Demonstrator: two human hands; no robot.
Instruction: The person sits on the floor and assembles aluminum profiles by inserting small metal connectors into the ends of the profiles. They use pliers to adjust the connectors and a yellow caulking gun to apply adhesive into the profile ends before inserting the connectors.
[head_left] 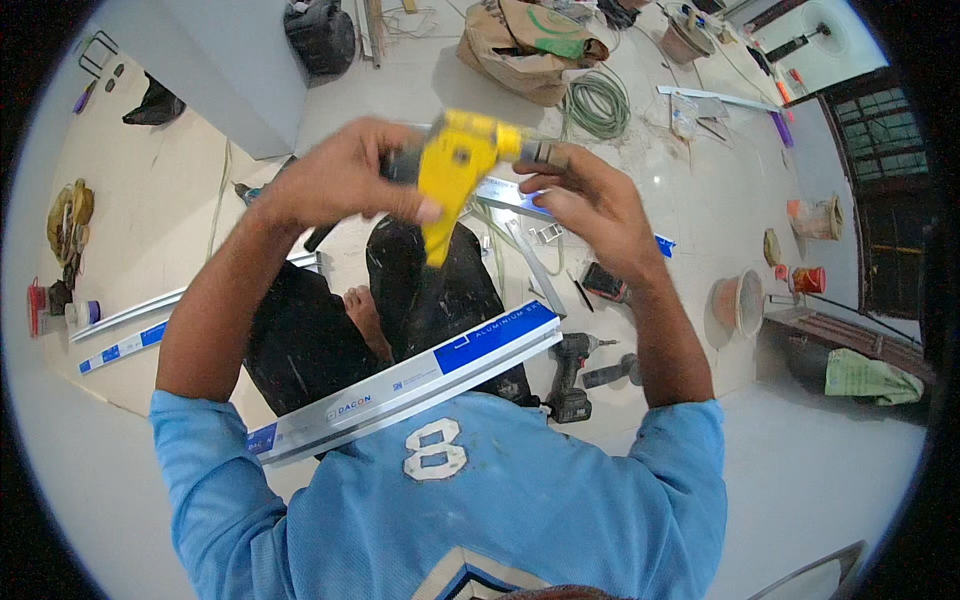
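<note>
Raised over my knees is a yellow-and-black drill (460,155), slightly blurred by motion, with its metal chuck (540,153) facing right and its yellow handle tapering downward. My left hand (345,175) is closed around the dark rear part, thumb along the yellow side. The bent fingers of my right hand (590,195) are at the chuck; whether they also pinch a bit is hidden. Across my lap lies a long aluminium profile (410,390) with blue-and-white film, tilted up to the right. Beside its right end, a black cordless driver (572,375) rests on the floor.
Ahead lie a paper sack (520,50) and a coiled green hose (597,103). More profiles (130,345) are on the floor at left. A dark red-and-black tool (605,283) lies right of my knees; a bucket (738,303) stands farther right. A wall corner (225,80) juts in at upper left.
</note>
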